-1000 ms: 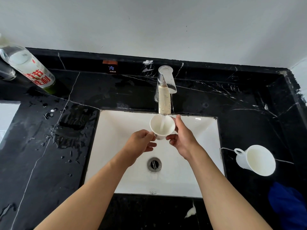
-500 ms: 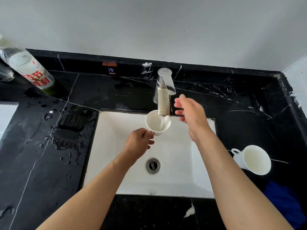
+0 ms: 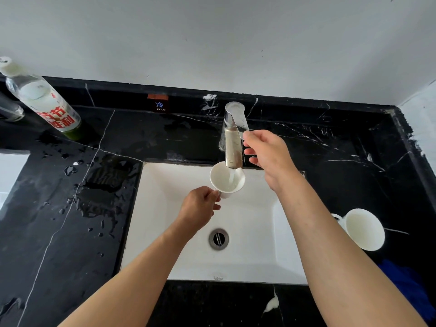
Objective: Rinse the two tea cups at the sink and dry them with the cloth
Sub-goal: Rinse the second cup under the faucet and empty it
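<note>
A white tea cup sits under the spout of the metal faucet, and water runs into it. My left hand grips this cup by its handle over the white sink. My right hand is at the tip of the faucet's lever, fingers curled against it. A second white tea cup lies tilted on the black counter to the right of the sink. The blue cloth lies at the right edge, partly cut off.
The black marble counter is wet left of the sink, with puddles and drops. A clear bottle with a red label leans at the back left. The drain sits in the basin's middle. A "COLD" sticker marks the backsplash.
My right hand left the cup and rose to the faucet lever. My left hand keeps the cup under the running water.
</note>
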